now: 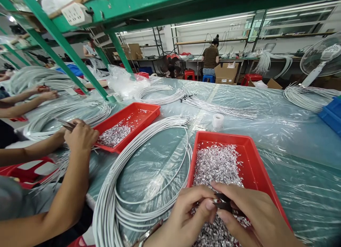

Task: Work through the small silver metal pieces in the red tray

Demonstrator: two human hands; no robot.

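Observation:
My left hand (188, 215) is closed in a pinch on the small end of a white cable (215, 201), most of it hidden by my fingers. Closed around a dark, two-pronged tool like tweezers (225, 201), my right hand (253, 211) brings its tips against that end. Both hands are over a red tray (262, 169) holding a heap of small silvery metal pieces (217, 163). Left of the tray lies a large coil of white cables (117, 176), reaching toward my left wrist.
A second red tray (141, 114) with silvery bits is near a co-worker's hands (81, 135). A tape roll (217, 121), a cable bundle (221, 108) and another coil (160, 94) lie farther back. A blue bin (331, 114) stands right; a green frame (61, 48) rises left.

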